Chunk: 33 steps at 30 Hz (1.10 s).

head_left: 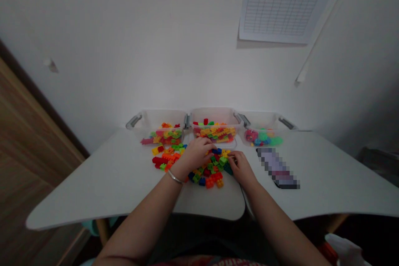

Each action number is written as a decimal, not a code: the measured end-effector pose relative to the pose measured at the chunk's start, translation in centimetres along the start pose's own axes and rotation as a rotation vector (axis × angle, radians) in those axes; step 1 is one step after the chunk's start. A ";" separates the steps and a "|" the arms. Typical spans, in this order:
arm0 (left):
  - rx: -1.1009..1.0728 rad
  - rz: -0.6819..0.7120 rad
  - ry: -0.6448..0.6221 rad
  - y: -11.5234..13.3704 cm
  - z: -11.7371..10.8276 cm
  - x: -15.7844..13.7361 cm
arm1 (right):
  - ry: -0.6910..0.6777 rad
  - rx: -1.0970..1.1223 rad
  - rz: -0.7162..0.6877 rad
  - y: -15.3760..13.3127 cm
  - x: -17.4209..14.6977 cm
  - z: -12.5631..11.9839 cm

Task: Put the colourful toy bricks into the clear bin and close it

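Three transparent plastic bins (163, 115) with grey clips (134, 121) form a row across the centre of the frame. Below them lies one pile of studded plastic bricks (210, 181), too many to count. One left hand (196, 153), wearing one smooth metal bangle (174, 177), bends its fingers over the pile; one right hand (242, 167), fingers curled narrow, is at its right edge. Whether either grips a brick cannot be told. One flat rectangular phone (277, 168) lies right of centre.
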State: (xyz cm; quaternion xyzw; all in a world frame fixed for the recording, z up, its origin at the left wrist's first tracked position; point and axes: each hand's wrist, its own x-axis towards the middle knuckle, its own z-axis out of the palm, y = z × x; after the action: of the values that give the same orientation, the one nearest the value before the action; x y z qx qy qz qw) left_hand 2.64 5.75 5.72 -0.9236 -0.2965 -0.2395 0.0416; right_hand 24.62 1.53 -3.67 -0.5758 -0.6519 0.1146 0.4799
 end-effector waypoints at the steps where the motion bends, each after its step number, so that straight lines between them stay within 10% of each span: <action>1: -0.018 -0.016 -0.039 0.3 0.2 -0.1 | 0.001 -0.003 -0.006 0.0 0.0 0.0; 26: 0.111 -0.042 -0.123 3.4 3.1 0.0 | -0.007 -0.035 -0.014 0.1 0.0 0.0; 33: -0.055 -0.281 0.090 2.3 1.2 0.7 | 0.013 -0.032 -0.025 0.0 0.0 0.0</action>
State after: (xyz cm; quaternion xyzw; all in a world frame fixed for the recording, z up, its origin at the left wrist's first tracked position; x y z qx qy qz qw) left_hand 4.94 4.52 5.17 -0.8621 -0.4142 -0.2920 -0.0044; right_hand 24.59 1.50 -3.70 -0.5761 -0.6575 0.0944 0.4763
